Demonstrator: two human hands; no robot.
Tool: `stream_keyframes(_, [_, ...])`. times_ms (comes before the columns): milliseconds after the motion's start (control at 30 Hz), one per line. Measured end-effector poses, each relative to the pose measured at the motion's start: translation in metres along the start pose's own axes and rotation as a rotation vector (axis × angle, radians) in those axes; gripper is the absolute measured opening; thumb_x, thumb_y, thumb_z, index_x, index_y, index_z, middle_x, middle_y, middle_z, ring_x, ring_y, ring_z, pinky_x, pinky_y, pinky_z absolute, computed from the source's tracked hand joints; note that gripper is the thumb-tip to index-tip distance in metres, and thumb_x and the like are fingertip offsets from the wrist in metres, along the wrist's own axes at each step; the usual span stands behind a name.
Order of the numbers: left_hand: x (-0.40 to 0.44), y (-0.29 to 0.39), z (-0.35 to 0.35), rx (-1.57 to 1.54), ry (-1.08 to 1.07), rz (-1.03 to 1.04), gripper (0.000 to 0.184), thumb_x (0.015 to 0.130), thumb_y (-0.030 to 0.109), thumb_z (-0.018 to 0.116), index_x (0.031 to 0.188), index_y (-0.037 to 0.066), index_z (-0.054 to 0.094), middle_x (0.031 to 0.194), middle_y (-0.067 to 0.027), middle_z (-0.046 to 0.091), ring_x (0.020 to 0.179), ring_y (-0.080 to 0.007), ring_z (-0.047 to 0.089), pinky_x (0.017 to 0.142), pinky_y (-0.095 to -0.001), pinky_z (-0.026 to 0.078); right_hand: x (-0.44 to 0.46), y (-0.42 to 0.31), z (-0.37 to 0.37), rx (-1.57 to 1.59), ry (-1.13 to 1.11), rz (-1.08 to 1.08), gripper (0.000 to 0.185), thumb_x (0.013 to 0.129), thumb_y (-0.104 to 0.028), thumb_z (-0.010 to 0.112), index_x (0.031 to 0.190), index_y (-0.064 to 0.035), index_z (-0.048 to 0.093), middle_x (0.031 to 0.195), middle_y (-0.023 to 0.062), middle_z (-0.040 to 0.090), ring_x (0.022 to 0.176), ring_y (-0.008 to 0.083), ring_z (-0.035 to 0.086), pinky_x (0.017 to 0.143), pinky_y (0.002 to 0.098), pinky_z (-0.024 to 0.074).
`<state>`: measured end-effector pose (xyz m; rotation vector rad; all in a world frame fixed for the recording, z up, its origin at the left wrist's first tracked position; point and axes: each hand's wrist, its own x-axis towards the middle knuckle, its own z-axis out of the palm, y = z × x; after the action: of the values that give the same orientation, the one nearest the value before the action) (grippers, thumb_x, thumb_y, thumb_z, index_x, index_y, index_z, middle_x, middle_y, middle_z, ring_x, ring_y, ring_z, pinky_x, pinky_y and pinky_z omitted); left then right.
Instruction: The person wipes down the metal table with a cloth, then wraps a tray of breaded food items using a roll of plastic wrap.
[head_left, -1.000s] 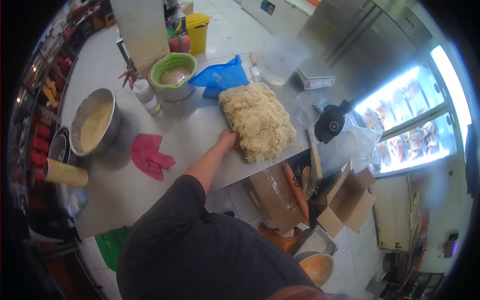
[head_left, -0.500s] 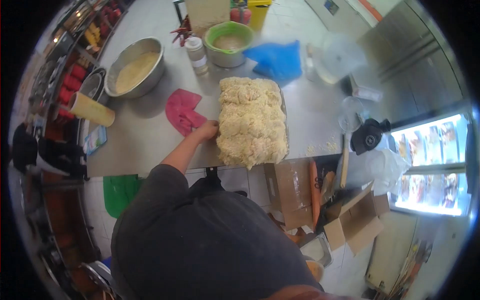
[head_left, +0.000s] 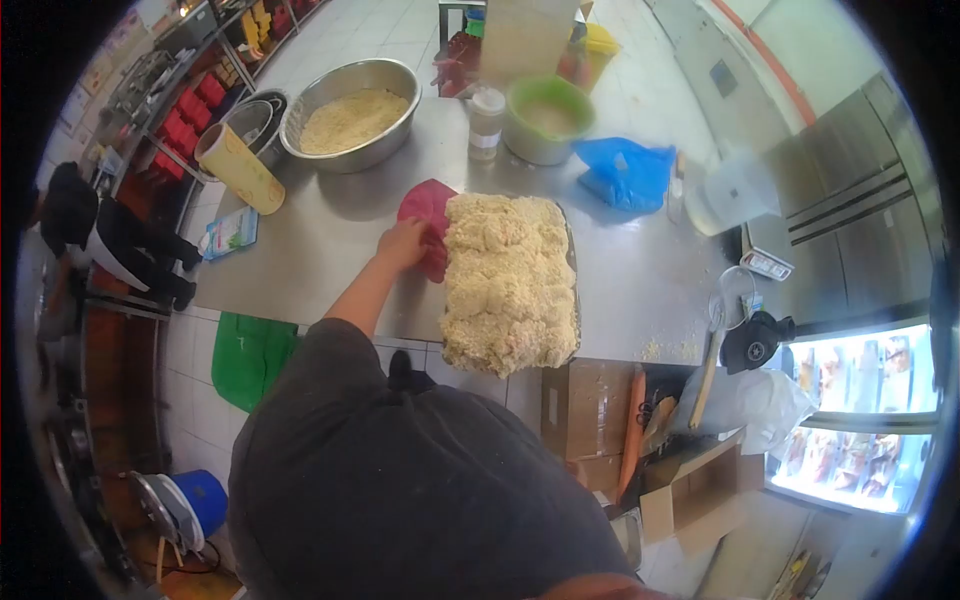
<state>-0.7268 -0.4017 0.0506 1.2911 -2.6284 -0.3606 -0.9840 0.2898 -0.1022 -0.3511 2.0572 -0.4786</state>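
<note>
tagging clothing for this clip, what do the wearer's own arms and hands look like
The left hand is bare: no glove, and no ring or watch can be made out. A plain, dark grey fabric sleeve stops short of the uncovered forearm. The right hand is out of view.

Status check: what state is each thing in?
Pink cloth: crumpled
Left hand: at the cloth, grip unclear
Crumb-coated food: heaped
Metal bowl: partly filled
Bottle: upright
Green container: partly filled
Blue bag: crumpled
Lower-right carton: flaps open
Display fridge: lit
</note>
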Motion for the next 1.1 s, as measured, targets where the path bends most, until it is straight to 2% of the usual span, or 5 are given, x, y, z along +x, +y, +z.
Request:
stream_keyframes(467, [-0.071, -0.129, -0.027, 0.075, -0.296, -0.161, 0.024, 0.096, 0.027, 0.061, 0.109, 0.008, 0.068, 0.105, -0.0154, 0.075, 0.099, -0.0355, 0.073, 0.081, -0.0498, 0.059, -0.084, -0.170, 0.079, -0.128, -0.024, 0.052, 0.044, 0.103, -0.039, 0.059, 0.093, 0.0005, 0.076, 0.081, 0.0125, 0.074, 0.083, 0.0238, 0.071, 0.078, 0.0390, 0.0536])
stream_keyframes(767, [-0.209, -0.236, -0.131, 0.244, -0.966, 0.173, 0.021, 0.096, 0.025, 0.061, 0.102, 0.007, 0.071, 0.093, -0.0172, 0.075, 0.084, -0.0357, 0.075, 0.076, -0.0473, 0.059, -0.153, -0.419, 0.103, -0.289, -0.048, -0.116, 0.043, 0.103, -0.039, 0.061, 0.094, -0.0004, 0.077, 0.077, 0.0101, 0.073, 0.081, 0.0216, 0.070, 0.076, 0.0376, 0.0525])
stream_keyframes(867, [-0.198, -0.233, -0.183, -0.493, -0.876, -0.089, 0.024, 0.105, 0.028, 0.053, 0.112, 0.007, 0.061, 0.088, -0.0155, 0.073, 0.071, -0.0258, 0.072, 0.069, -0.0419, 0.058, -0.154, -0.499, 0.107, -0.137, -0.071, -0.402, 0.027, 0.101, -0.019, 0.065, 0.122, -0.0038, 0.070, 0.107, 0.0146, 0.074, 0.096, 0.0253, 0.071, 0.086, 0.0336, 0.0548])
stream_keyframes(967, [-0.182, -0.189, -0.250, -1.103, -0.622, -0.251, 0.016, 0.107, 0.018, 0.053, 0.121, 0.009, 0.051, 0.094, -0.0070, 0.066, 0.074, -0.0120, 0.064, 0.066, -0.0313, 0.053, -0.175, -0.592, 0.148, -0.315, -0.043, -0.778, 0.062, 0.093, -0.012, 0.073, 0.150, -0.0070, 0.047, 0.142, 0.0151, 0.058, 0.113, 0.0278, 0.066, 0.097, 0.0365, 0.0527])
stream_keyframes(1100, [-0.168, -0.150, -0.239, -1.555, -0.312, 0.099, 0.023, 0.106, 0.014, 0.056, 0.128, 0.009, 0.049, 0.104, -0.0025, 0.060, 0.091, -0.0081, 0.059, 0.079, -0.0272, 0.052, -0.162, -0.659, 0.221, -0.723, 0.104, -1.215, 0.069, 0.091, -0.014, 0.075, 0.152, -0.0112, 0.045, 0.146, 0.0189, 0.055, 0.125, 0.0351, 0.062, 0.102, 0.0410, 0.0503])
